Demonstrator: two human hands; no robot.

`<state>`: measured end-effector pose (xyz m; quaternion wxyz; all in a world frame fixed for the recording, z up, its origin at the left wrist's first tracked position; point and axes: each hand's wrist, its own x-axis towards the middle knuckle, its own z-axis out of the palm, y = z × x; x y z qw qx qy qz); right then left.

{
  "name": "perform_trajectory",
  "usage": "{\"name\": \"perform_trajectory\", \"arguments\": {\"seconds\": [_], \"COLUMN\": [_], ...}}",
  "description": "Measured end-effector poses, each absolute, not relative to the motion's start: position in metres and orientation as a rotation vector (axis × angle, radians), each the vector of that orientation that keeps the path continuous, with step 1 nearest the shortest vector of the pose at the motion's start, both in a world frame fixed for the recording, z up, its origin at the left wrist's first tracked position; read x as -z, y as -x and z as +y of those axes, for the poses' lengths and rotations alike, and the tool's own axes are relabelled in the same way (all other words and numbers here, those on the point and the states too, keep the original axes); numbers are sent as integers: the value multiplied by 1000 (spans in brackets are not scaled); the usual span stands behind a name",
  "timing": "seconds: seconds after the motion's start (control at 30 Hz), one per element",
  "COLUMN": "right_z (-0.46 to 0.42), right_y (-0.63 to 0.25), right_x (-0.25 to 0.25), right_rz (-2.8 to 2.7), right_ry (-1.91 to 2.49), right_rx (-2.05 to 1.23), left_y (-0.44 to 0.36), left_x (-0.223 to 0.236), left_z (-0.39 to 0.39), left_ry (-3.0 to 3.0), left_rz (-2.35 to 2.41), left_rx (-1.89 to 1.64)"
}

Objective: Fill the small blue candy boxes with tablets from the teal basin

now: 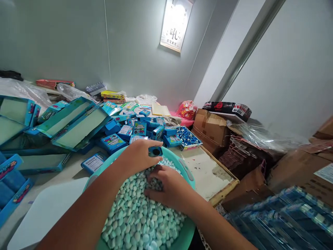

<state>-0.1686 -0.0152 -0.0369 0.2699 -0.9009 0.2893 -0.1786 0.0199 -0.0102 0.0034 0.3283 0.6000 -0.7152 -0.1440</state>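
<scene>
At one teal basin (189, 232) | left hand (143, 153): grip holds one box (156, 151) | right hand (166, 184): curled, contents unclear

Up on the grey wall (65, 41), a white hanging scroll (173, 31) catches bright glare! Below it, a red floral bag (186, 110), then a brown cardboard box (209, 130) with a black printed carton (229, 108) at its top. Clear plastic (270, 133) crumples farther right; over left, a yellow box (112, 96) and a red box (55, 84) lie near the wall.

Left grip (142, 154) — pinching, right grip (169, 185) — curled
</scene>
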Motion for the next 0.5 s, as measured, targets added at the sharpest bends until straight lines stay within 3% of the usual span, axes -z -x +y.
{"name": "perform_trajectory", "arguments": {"seconds": [0.27,0.5], "right_z": [-27,-32], "right_y": [162,165], "right_x": [43,36], "right_rz": [677,759], "right_ry": [2324,1868], "right_rx": [600,1103], "left_y": [-22,-24], "left_x": [-2,2], "left_z": [-11,-13], "left_ry": [-1526,-1473], "left_rz": [-1884,-1908], "left_rx": [416,358]}}
